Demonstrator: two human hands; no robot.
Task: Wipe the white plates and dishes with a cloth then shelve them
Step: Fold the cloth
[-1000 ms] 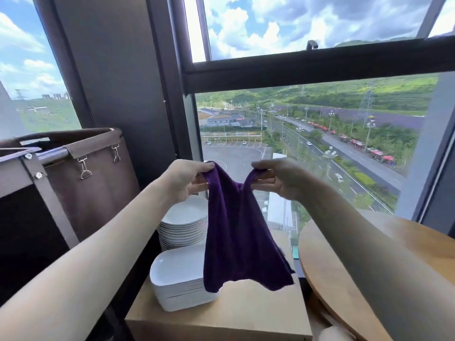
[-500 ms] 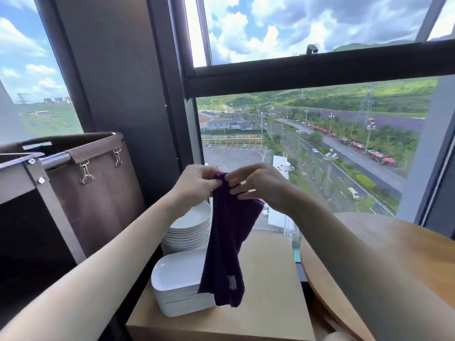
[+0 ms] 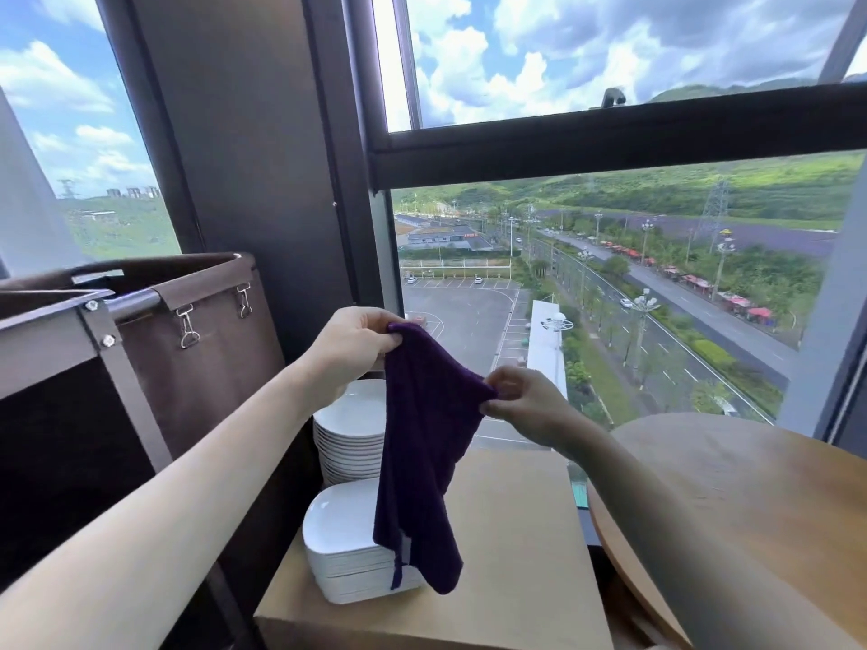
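Cloth (image 3: pixel 424 443) partly hides square dishes (image 3: pixel 340 523) — round plates (image 3: pixel 352 415) too.

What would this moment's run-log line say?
step: readying purple cloth | left hand: pinches its top corner | right hand: pinches its edge, lower | round plates, rectangular dishes: stacked on box

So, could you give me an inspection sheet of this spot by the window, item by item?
Surface: tan tabletop, with a round wooden table to its right.
Job's things: purple cloth held up, hanging in front of two stacks: round white plates behind, squarish white dishes nearer.
Clutter: brown fabric cart on the left.
Grips: left hand pinches the cloth's top corner; right hand pinches a lower edge.
Cables: nothing seen.
Surroundings: large window over a road and car park; dark pillar.
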